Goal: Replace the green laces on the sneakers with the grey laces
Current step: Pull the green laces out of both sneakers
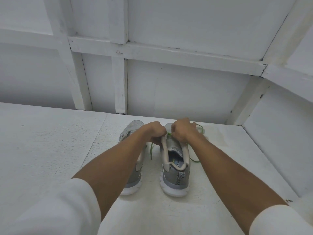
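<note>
Two grey sneakers with white soles stand side by side on the white surface, heels toward me. My left forearm hides much of the left sneaker (133, 177). The right sneaker (176, 173) carries a green lace (151, 150) whose loose ends trail down its left side and out to the right. My left hand (155, 133) and my right hand (183, 131) are curled over the tongue of the right sneaker, each pinching the green lace near the top eyelets. No grey laces are in view.
The white textured table (50, 150) runs out to the left and toward me. A white panelled wall (169, 90) rises right behind the sneakers. A white side wall (279, 133) closes in on the right.
</note>
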A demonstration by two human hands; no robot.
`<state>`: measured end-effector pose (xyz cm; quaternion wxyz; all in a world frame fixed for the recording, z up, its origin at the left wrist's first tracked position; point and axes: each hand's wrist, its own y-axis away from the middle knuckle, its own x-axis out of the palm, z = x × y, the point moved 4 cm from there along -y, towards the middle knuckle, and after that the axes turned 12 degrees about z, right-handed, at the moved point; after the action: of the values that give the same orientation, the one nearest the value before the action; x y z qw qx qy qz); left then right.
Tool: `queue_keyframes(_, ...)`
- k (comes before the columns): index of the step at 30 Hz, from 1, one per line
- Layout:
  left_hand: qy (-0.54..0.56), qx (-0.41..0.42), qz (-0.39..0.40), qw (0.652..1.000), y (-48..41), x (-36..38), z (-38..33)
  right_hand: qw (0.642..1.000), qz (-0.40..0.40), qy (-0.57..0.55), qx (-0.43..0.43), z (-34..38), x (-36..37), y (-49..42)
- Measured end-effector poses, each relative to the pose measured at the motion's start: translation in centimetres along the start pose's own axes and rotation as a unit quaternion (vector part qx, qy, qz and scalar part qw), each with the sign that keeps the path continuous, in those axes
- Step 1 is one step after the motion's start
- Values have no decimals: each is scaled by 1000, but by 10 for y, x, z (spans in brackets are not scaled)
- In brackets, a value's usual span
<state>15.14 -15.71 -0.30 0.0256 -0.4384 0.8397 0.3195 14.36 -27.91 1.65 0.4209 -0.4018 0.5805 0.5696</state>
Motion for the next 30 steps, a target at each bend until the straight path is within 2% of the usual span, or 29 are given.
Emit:
queue_keyframes(3,8,4,4,1000,1,-1,0,999,-15,36,29,-6,-7,1)
queue_keyframes(7,3,6,5,1000,2,0,-1,988,-93,86,93,-32,-27,6)
queue_keyframes(10,7,7,6,1000,0,0,0,995,-49,66,59,-34,-29,6)
queue_keyframes(14,-7,7,7,1000,1,2,-3,999,-24,-17,-16,-11,-23,8)
queue_keyframes(17,-24,5,8,1000,1,1,-4,1000,-1,-1,-12,2,-5,6)
queue_keyframes(22,-60,-11,17,998,3,1,-1,1000,-16,-10,0,-1,3,3)
queue_keyframes(26,-47,-5,23,999,3,-1,-3,999,-31,-9,3,-5,-5,4)
queue_keyframes(30,-49,-4,52,997,7,0,-7,998,-7,-59,-19,-8,-5,5)
